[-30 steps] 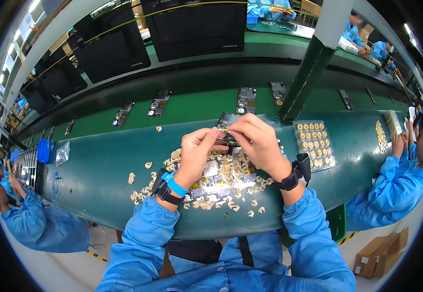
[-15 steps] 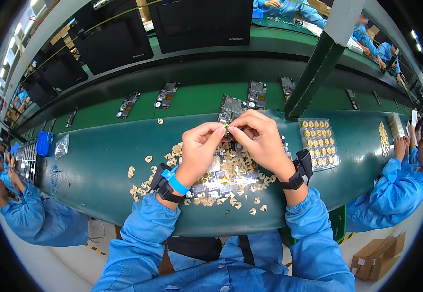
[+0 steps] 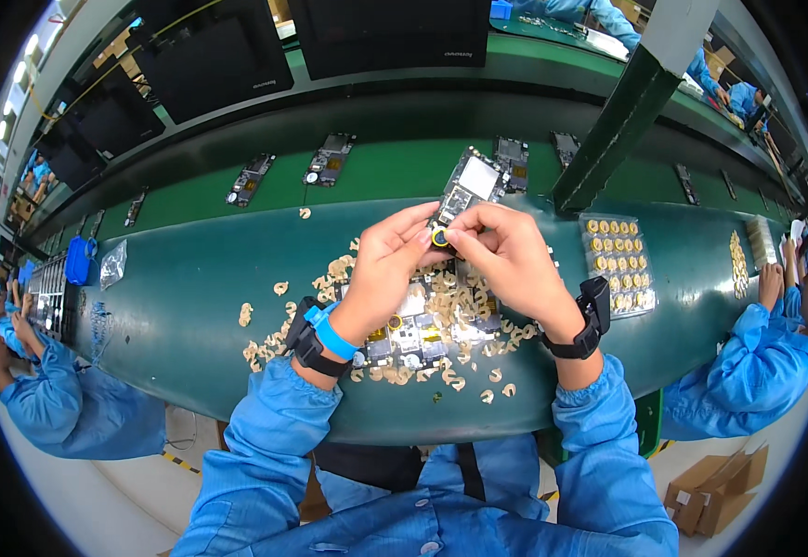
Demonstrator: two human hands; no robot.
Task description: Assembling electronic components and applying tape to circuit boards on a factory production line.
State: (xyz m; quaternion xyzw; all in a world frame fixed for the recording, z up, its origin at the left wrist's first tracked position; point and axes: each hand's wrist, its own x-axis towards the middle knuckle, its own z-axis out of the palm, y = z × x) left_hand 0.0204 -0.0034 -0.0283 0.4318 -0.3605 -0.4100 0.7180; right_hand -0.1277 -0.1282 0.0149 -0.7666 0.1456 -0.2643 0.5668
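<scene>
A dark circuit board (image 3: 464, 184) with a pale silver shield slants away from me, its near end gripped in my left hand (image 3: 376, 278). At that near end sits a small round part (image 3: 439, 237) with a yellow rim and dark centre. My right hand (image 3: 515, 265) is closed, thumb and finger pinching at the round part's right side; the left thumb touches its other side. Below both hands lie several circuit boards (image 3: 410, 349), partly covered by a heap of small beige C-shaped pieces (image 3: 455, 302).
A clear tray (image 3: 619, 265) of round yellow parts lies to the right. Several boards (image 3: 330, 160) rest on the green strip along the far side. A green post (image 3: 613, 130) rises at the far right. Co-workers (image 3: 65, 395) sit at both ends; a plastic bag (image 3: 113, 265) lies left.
The board has tilted up and shows more of its face, its shield now catching light. The yellow-rimmed part appears larger between my fingers. The view has shifted slightly.
</scene>
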